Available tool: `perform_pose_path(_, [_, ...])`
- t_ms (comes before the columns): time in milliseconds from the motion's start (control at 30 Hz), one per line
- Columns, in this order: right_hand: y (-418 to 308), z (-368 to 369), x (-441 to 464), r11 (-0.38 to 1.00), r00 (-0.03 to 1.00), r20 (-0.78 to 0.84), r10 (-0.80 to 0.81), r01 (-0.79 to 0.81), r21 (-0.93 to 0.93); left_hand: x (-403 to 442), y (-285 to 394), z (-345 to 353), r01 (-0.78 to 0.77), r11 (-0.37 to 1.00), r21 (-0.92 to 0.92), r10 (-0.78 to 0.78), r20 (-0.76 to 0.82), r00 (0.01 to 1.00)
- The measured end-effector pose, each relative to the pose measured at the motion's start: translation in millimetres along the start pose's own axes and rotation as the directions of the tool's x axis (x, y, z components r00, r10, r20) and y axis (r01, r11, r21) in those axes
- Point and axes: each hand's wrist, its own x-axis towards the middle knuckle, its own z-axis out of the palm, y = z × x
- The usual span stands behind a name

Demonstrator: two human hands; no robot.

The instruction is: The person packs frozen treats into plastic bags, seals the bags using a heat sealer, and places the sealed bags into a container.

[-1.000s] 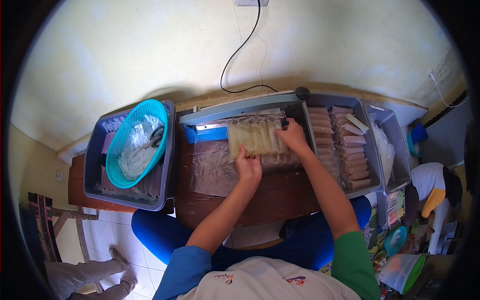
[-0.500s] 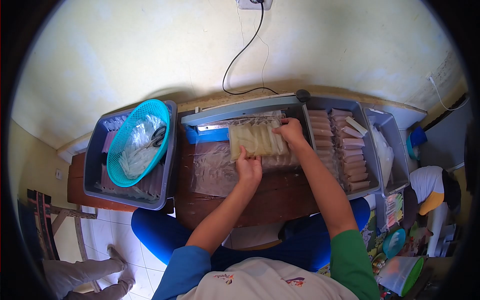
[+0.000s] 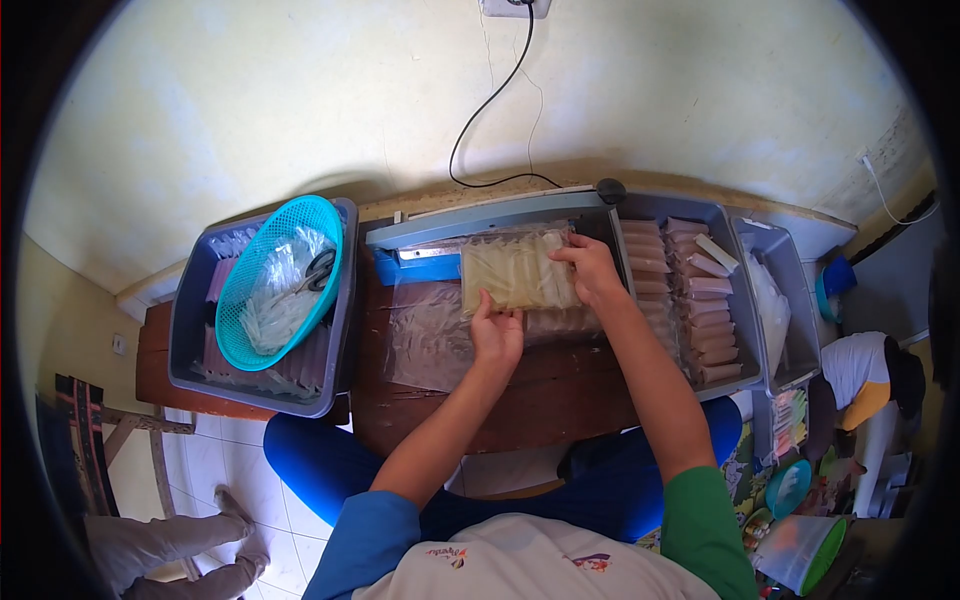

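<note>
A clear plastic pack of pale yellow, tube-shaped sachets (image 3: 508, 275) is held between my two hands above the table. My left hand (image 3: 497, 338) grips its lower edge, thumb on top and fingers underneath. At the upper right corner, my right hand (image 3: 592, 268) pinches the plastic. Just behind the pack lies a bag sealer with a long grey arm (image 3: 480, 222) and a blue body (image 3: 420, 270). Flat packs of pinkish-brown sachets (image 3: 430, 335) lie under and beside my hands, partly covered by the held pack.
A grey tub (image 3: 345, 350) on the left carries a turquoise basket (image 3: 232, 335) with plastic bags and scissors (image 3: 318, 270). To the right, another grey tub (image 3: 740, 300) holds rows of filled sachets. A person (image 3: 860, 370) is at the far right; another person's legs (image 3: 170, 550) show lower left.
The pack has tilted slightly and its sachets look a little flatter. My right hand has shifted its fingers at the corner. The view has moved a touch.
</note>
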Motion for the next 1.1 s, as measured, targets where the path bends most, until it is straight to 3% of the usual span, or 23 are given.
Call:
perform_pose_path(200, [-4.6,-2.4,-27.9,0.991,0.996,0.094,0.000,-0.012,0.130,-0.1,9.6,-17.8,0.046,0.999,-0.015,-0.043,0.174,0.984])
perform_pose_path(400, [-4.3,-7.8,-70.6,0.992,0.991,0.083,-0.103,0.096,0.086,-11.1,33.9,-19.9,0.104,0.981,0.165,-0.154,0.325,0.933])
perform_pose_path(467, [-0.7,-9.3,-88.3,0.988,0.990,0.047,-0.133,0.129,0.089,-17.1,47.0,-23.9,0.025,0.937,0.349,-0.168,0.388,0.906])
perform_pose_path(500, [1.8,-12.0,-96.1,0.983,0.986,0.045,-0.159,0.154,0.098,-15.9,54.3,-29.0,0.027,0.936,0.351,-0.170,0.383,0.908])
perform_pose_path(567, [8.4,-18.1,-108.6,0.978,0.982,0.041,-0.182,0.176,0.109,-9.8,70.3,-39.7,-0.098,0.805,0.585,-0.226,0.456,0.861])
perform_pose_path(600, [12.6,-21.3,-114.3,0.980,0.980,0.041,-0.196,0.194,0.050,-12.2,79.3,-41.6,-0.095,0.803,0.589,-0.229,0.452,0.862])
perform_pose_path(667, [23.3,-27.1,-122.6,0.977,0.977,0.040,-0.211,0.211,-0.006,-16.5,91.1,-43.6,-0.119,0.529,0.840,-0.360,0.350,0.865])
perform_pose_path(733, [40.4,-32.8,-128.6,0.938,0.942,0.091,-0.322,0.330,-0.104,-24.6,89.9,-49.2,-0.131,0.508,0.851,-0.347,0.342,0.873])
perform_pose_path(800, [51.5,-35.3,-135.7,0.937,0.941,0.096,-0.325,0.334,-0.099,-28.5,89.9,-61.2,-0.148,0.488,0.860,-0.328,0.338,0.882])
perform_pose_path(867, [62.1,-38.1,-141.0,0.935,0.937,0.103,-0.333,0.342,-0.097,-22.6,88.3,-80.6,-0.327,0.358,0.874,-0.294,0.438,0.849])
perform_pose_path(967, [74.8,-47.6,-146.2,0.921,0.926,0.120,-0.357,0.371,-0.120,-28.5,89.8,-77.3,-0.350,0.239,0.906,-0.359,0.418,0.835])
perform_pose_path(1100, [70.4,-52.6,-157.5,0.941,0.946,0.123,-0.300,0.314,-0.123,-35.4,86.2,-70.3,-0.394,0.232,0.889,-0.353,0.454,0.818])
